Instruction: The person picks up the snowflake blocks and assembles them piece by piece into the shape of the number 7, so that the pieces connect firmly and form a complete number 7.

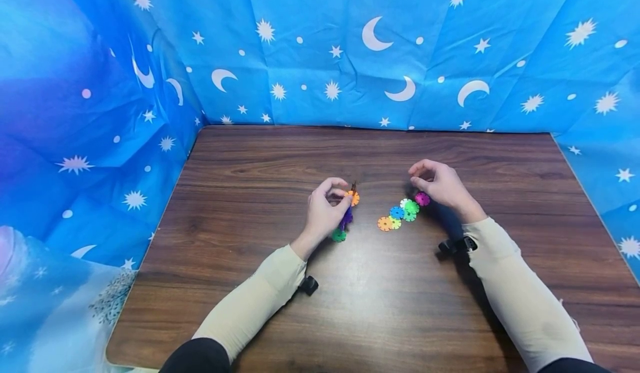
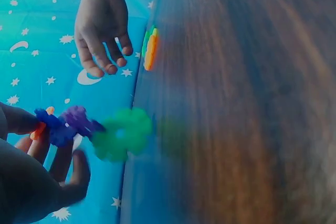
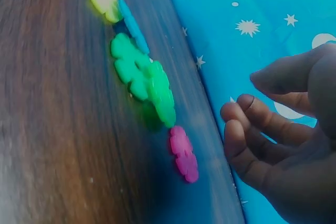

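My left hand (image 1: 324, 210) pinches a chain of interlocked notched plastic discs by its orange disc (image 1: 354, 198). A blue disc (image 2: 62, 134), a purple disc (image 2: 79, 119) and a green disc (image 2: 123, 135) follow along the chain, the green one at its lower end. In the head view a dark brown piece shows at the top of the orange disc. My right hand (image 1: 444, 187) hovers with loosely bent fingers and nothing between them. Closest below it lies a magenta disc (image 1: 422, 198), beside a bright green disc (image 3: 161, 94) that leans over another green one.
Loose discs lie in a diagonal row on the brown wooden table (image 1: 240, 173): a blue one (image 1: 396, 212), a white one, a yellow one (image 1: 395, 223) and an orange one (image 1: 384, 224). A blue cloth (image 1: 320, 56) with moons and stars hangs behind the table.
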`<move>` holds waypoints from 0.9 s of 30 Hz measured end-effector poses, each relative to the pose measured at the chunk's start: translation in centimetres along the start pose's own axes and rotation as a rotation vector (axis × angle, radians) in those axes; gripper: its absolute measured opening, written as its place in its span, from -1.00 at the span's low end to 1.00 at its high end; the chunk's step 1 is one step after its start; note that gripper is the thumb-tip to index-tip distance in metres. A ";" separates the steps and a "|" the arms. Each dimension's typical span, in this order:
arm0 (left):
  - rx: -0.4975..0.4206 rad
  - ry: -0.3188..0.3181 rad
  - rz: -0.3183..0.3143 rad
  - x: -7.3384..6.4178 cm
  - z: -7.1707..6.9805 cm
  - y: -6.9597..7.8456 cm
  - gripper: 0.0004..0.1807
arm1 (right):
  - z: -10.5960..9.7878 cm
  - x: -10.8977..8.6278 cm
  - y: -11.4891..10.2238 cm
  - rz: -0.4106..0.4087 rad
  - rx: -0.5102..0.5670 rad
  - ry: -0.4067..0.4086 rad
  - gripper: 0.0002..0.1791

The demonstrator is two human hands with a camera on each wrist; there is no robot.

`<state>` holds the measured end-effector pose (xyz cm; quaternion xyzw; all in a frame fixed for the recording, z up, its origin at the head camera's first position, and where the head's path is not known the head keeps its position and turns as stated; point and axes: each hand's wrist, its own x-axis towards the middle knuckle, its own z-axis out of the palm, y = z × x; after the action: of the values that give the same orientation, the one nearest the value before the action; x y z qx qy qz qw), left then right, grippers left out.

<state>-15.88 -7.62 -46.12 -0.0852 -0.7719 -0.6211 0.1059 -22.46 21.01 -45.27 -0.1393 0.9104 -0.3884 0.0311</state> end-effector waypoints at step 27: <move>-0.081 -0.131 -0.062 -0.8 -0.9 3.2 -0.25 | -0.9 -1.6 1.5 -0.152 -0.360 -0.193 -0.72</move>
<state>-14.23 -7.81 -43.16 -0.1057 -0.7538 -0.6477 0.0323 -21.39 23.11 -45.79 -0.2472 0.9448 -0.2055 0.0635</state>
